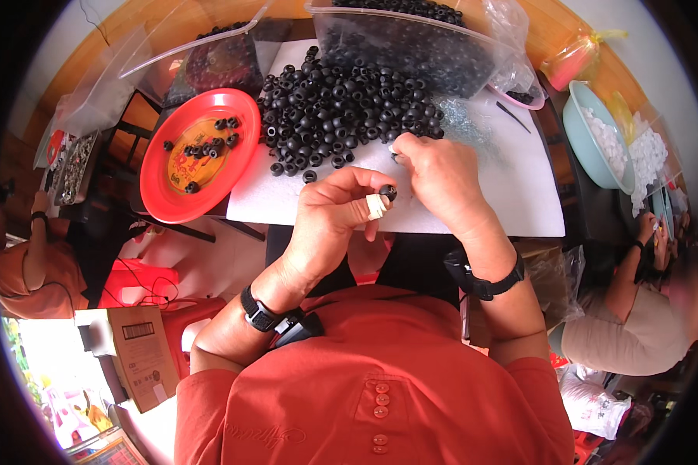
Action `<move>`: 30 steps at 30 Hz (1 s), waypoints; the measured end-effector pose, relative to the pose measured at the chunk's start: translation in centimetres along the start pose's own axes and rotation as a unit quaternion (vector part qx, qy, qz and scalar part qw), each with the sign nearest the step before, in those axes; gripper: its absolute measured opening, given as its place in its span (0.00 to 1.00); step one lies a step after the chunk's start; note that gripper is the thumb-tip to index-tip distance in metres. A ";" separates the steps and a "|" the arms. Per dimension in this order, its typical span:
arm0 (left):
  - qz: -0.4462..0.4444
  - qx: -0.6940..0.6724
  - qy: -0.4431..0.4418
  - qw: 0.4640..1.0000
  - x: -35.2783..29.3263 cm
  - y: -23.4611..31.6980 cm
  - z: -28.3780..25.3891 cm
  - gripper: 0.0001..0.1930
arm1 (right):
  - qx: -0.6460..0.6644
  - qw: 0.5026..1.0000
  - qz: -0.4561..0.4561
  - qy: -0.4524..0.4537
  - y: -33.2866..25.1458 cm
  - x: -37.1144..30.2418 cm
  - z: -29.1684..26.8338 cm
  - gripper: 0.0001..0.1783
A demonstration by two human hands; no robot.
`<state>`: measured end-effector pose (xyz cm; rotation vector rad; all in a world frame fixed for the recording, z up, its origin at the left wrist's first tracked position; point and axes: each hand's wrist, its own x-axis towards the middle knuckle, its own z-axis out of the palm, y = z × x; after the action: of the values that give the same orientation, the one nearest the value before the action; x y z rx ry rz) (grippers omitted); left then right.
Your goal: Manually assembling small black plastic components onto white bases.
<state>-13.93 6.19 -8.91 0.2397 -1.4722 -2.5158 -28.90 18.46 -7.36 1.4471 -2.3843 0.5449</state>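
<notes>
Between the thumb and forefinger of my left hand (327, 213) is a small round black bead (388, 191) with a hole in it. Pale tape wraps the thumb beside it. My right hand (446, 182) is closed in a pinch a little farther off, to the right of that bead. Something small and pale shows at its fingertips, too little to make out. Beyond both hands a heap of similar black beads (337, 112) spreads over the white work surface (512, 194). To the left, a red plate (157, 182) with a yellow centre carries several more beads.
Clear plastic bins (411, 46) of black beads stand at the back. Bluish glittery bits (469, 128) and a thin dark stick (512, 115) lie at right. A light-blue basin (578, 128) holds white pieces. Other people work at both sides; a cardboard box (139, 353) stands lower left.
</notes>
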 end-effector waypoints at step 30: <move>0.023 -0.077 -0.008 0.997 0.1 -0.2 -0.5 0.10 | 0.037 0.991 -0.084 0.101 -0.9 -1.2 0.4 0.09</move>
<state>-13.91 5.84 -9.34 0.1588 -1.2649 -2.5841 -27.57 18.85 -8.07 1.5267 -2.0857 0.7079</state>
